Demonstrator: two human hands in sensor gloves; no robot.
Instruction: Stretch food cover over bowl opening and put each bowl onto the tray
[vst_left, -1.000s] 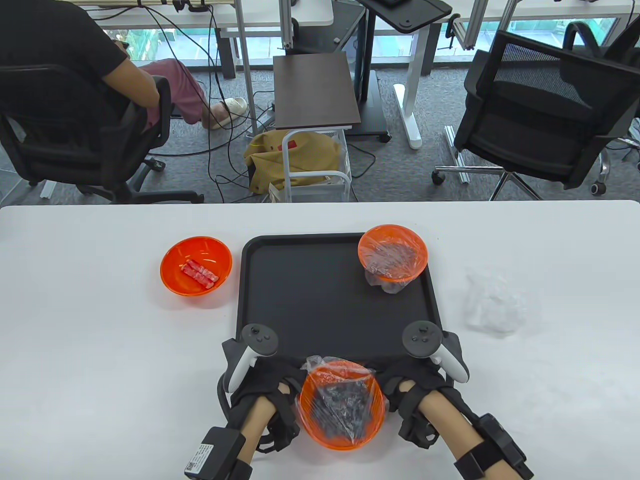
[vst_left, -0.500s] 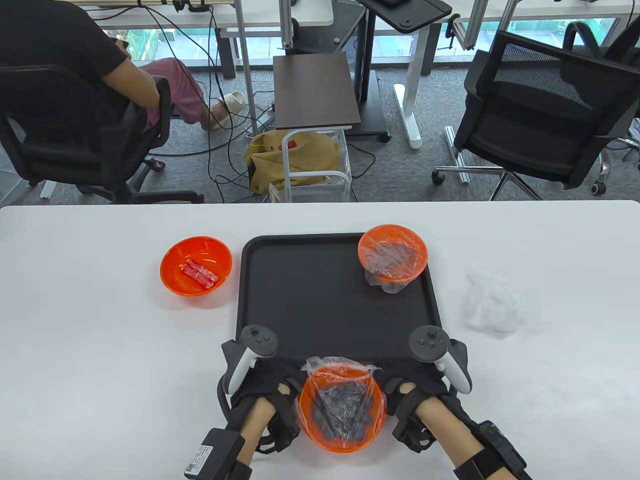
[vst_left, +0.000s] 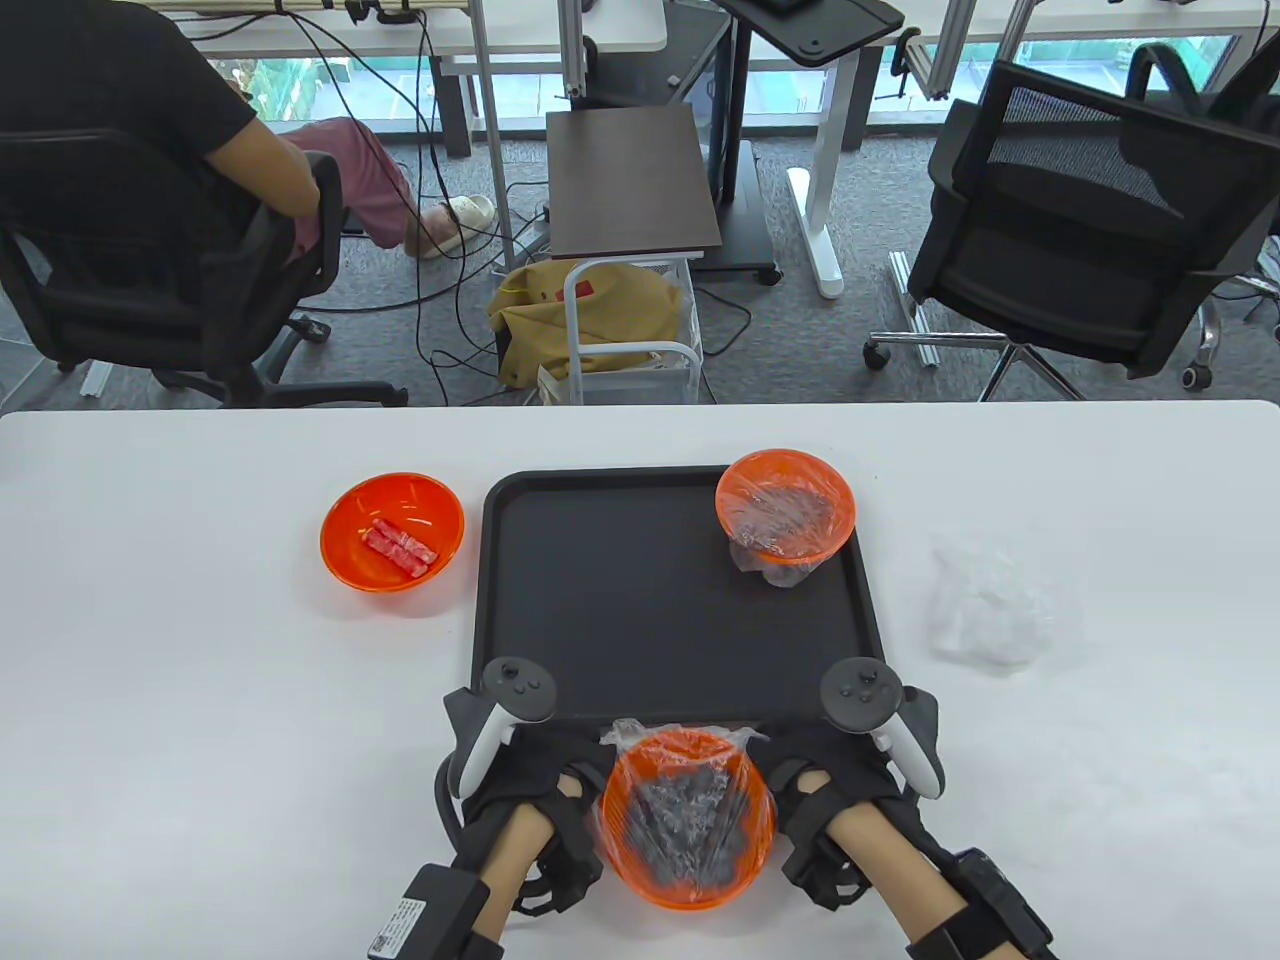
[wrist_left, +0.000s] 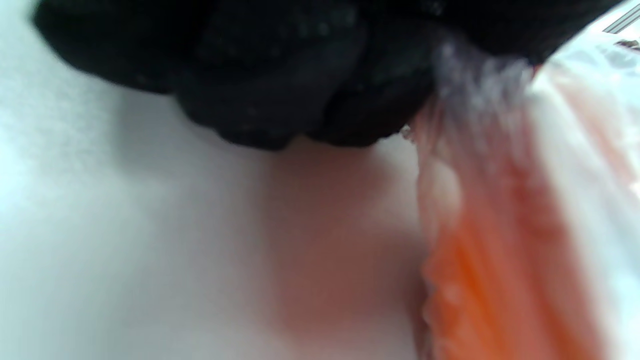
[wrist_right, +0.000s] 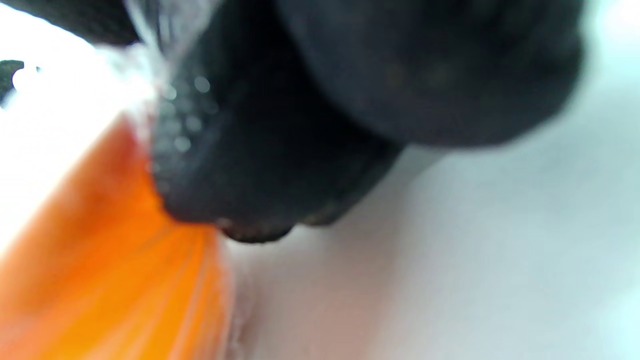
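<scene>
An orange bowl (vst_left: 688, 818) with dark contents stands on the white table just in front of the black tray (vst_left: 600, 600). A clear food cover (vst_left: 640, 732) lies over its opening, bunched at the far rim. My left hand (vst_left: 560, 790) grips the cover's edge at the bowl's left side, and my right hand (vst_left: 805, 785) does so at the right side. In the left wrist view, gloved fingers (wrist_left: 280, 90) pinch film (wrist_left: 470, 85) beside the bowl wall (wrist_left: 500, 250). The right wrist view shows fingers (wrist_right: 260, 165) against the bowl (wrist_right: 100, 270). A covered bowl (vst_left: 786, 505) sits in the tray's far right corner.
An uncovered orange bowl (vst_left: 392, 532) with red pieces stands left of the tray. A loose pile of clear covers (vst_left: 990, 605) lies right of the tray. A person sits in a chair beyond the table's far left.
Both hands and the near bowl have slid slightly toward me, and the cover is drawn further down over the rim. The right tracker has shifted a little rightward.
</scene>
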